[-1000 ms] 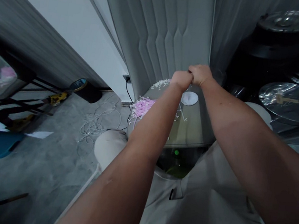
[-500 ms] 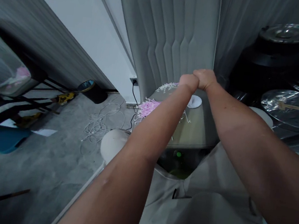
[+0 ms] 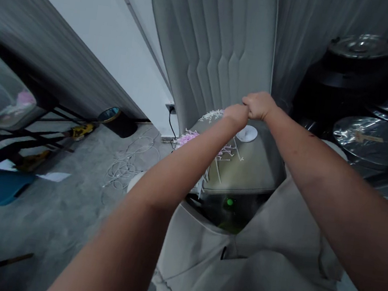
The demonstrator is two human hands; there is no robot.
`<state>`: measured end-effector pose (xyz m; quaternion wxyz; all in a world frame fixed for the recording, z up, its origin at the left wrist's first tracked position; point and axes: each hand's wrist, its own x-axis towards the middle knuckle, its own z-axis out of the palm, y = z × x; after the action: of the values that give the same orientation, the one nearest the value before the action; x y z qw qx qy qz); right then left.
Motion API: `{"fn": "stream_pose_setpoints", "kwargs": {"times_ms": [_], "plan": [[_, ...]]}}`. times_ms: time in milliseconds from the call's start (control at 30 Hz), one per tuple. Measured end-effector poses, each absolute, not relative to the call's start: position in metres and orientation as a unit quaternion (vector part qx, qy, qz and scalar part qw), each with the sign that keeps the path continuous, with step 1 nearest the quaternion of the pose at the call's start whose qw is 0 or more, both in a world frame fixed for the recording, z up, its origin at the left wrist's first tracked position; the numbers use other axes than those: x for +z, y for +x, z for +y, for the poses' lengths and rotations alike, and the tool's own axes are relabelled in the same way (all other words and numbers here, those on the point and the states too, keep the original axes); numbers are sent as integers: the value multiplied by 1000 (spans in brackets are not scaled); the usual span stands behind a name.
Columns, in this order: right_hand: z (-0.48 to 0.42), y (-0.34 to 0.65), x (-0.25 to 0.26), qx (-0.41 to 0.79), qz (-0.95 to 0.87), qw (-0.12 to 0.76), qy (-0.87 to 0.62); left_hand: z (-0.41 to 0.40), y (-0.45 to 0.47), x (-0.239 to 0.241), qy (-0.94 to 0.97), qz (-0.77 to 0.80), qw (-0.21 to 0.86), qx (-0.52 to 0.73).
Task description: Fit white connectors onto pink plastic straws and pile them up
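My left hand (image 3: 237,114) and my right hand (image 3: 258,105) meet above the seat of a grey padded chair (image 3: 248,167). Both are closed, with fingers curled in; whatever they pinch between them is hidden. Just below my hands lies a white round disc (image 3: 247,133) on the seat. A heap of thin pink and white sticks (image 3: 188,138) spreads on the seat's left side, partly covered by my left forearm. Farther back, a bunch of white sticks (image 3: 212,115) lies close to the backrest. A few single sticks lie loose near the seat's front.
Coiled pale cable (image 3: 126,165) lies on the floor at left, near a dark bin (image 3: 118,122). A bottle with a green cap (image 3: 230,202) is below the seat. Plastic-wrapped round items (image 3: 368,136) stand at right. Another person's yellow shoe (image 3: 82,131) shows at far left.
My joined hands have shifted slightly left and lower in view, still closed. My left forearm has moved so that more of the pink and white sticks show.
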<state>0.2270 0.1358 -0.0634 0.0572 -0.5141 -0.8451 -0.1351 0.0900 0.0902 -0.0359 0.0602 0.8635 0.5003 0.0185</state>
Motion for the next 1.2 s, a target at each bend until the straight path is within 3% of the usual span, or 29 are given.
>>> {"fn": "stream_pose_setpoints", "kwargs": {"times_ms": [133, 300, 667, 900, 1200], "plan": [[120, 223, -54, -144, -868, 63, -470, 69, 53, -45, 874, 477, 70, 57], [79, 237, -75, -89, -846, 145, -506, 33, 10, -72, 840, 495, 181, 132], [17, 232, -154, 75, -806, 189, -556, 7, 20, -138, 884, 440, 108, 113], [18, 226, -154, 133, -812, 172, -541, 6, 28, -155, 915, 391, 62, 78], [33, 229, -133, 164, -777, 214, -570, 14, 25, -155, 912, 362, 128, 146]]}}
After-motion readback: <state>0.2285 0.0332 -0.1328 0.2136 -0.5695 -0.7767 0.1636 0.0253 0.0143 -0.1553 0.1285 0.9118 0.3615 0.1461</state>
